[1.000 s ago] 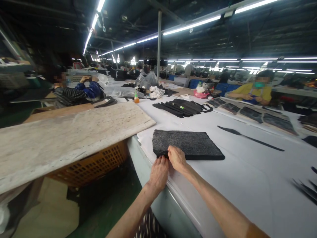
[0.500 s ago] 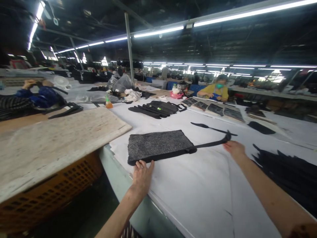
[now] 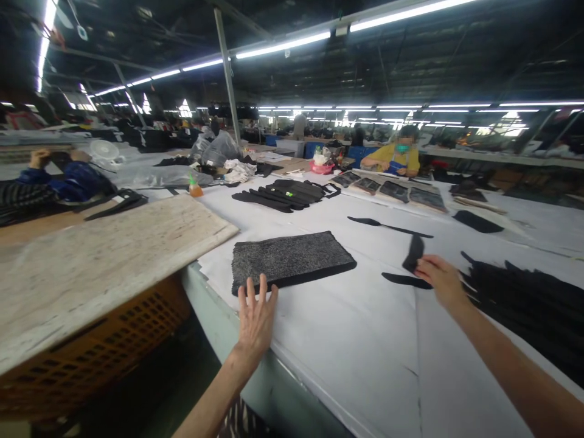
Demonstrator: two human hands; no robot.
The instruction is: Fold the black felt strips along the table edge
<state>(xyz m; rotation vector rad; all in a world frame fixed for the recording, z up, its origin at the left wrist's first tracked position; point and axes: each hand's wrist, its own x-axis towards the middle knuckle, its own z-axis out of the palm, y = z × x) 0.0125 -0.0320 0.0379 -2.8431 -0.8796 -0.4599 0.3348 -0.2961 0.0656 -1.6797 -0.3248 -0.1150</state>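
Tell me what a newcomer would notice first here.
Probably the rectangular, speckled grey fabric with black edging on the white tabletop, the left hand at its near edge. Next, the black fabric strip in the right hand, farther right. Beyond the rectangle, flat black cloth pieces lie side by side.

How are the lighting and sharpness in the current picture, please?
In the head view, tube lights glare against a dark ceiling; in that same view, the orange crate sits in shadow below the pale board, the gray ribbed fabric by the left hand shows its texture, and the distant co-worker in yellow looks soft.
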